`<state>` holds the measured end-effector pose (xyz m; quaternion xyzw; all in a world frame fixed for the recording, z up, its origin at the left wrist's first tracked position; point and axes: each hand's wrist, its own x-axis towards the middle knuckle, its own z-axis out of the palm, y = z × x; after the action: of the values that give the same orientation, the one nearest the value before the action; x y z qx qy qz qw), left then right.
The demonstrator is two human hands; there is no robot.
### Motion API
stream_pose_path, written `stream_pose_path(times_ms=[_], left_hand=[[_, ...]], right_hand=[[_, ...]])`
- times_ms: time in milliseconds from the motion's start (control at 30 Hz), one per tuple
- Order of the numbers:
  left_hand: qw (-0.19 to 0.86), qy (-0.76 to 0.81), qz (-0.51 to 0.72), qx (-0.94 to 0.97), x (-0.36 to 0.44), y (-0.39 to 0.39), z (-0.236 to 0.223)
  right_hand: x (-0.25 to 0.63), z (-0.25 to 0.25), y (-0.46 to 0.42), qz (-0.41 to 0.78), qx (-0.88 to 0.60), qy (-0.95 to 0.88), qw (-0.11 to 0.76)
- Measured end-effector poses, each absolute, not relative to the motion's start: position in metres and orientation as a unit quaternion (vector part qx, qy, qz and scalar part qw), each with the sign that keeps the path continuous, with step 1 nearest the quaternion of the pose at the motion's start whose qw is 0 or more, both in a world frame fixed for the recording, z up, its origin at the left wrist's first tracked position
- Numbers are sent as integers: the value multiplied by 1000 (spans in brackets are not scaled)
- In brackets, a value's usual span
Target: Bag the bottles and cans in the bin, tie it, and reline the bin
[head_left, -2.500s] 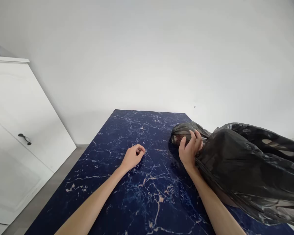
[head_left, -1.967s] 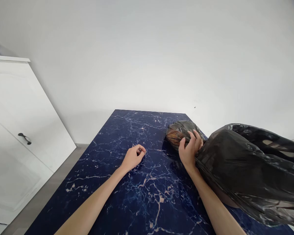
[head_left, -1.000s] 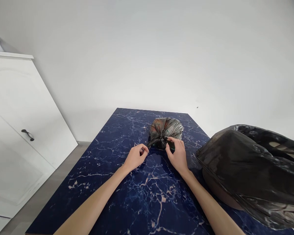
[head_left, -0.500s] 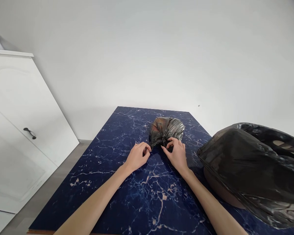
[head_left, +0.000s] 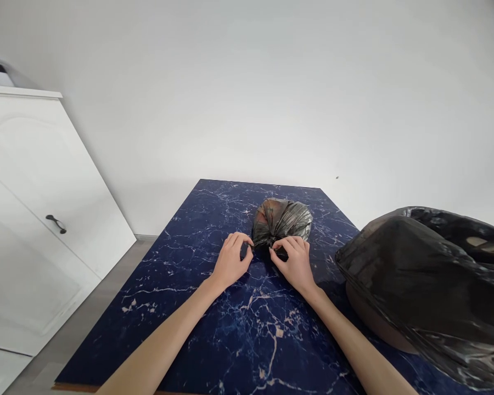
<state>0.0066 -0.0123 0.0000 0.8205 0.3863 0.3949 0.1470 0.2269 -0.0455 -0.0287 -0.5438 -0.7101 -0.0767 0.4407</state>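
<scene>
A small, filled black plastic bag [head_left: 286, 215] lies on the dark blue marbled table [head_left: 230, 340], its neck gathered into a tight twist or knot facing me. It is thin enough that something brownish shows through. My left hand [head_left: 230, 259] is at the bag's lower left, thumb and forefinger pinched at an end of the plastic. Just below the gathered neck, my right hand [head_left: 295, 260] pinches another bit of the bag, its fingertips together. The knot is partly covered by the right fingers.
To the right stands a bin [head_left: 379, 318] lined with a large black bin bag [head_left: 420, 274] that hangs over its rim. A white cabinet [head_left: 28, 181] with a dark handle [head_left: 56, 224] is at the left. Behind the table rises a pale wall [head_left: 239, 99].
My right fingers have closed into a pinch and shifted slightly left, lower on the bag's neck. My left hand stays at about the same spot. The view has shifted slightly.
</scene>
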Motion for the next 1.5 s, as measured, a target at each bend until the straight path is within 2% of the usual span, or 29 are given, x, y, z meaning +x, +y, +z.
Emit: stream_pose_path(times_ms=[833, 1333, 1500], left_hand=[[221, 424, 484, 733, 8, -11, 0], [414, 450, 583, 534, -19, 17, 6], [445, 474, 601, 465, -29, 25, 7]], right_hand=[[193, -10, -72, -4, -389, -824, 413], [192, -3, -77, 11, -369, -836, 405], [191, 0, -79, 73, -346, -846, 398]])
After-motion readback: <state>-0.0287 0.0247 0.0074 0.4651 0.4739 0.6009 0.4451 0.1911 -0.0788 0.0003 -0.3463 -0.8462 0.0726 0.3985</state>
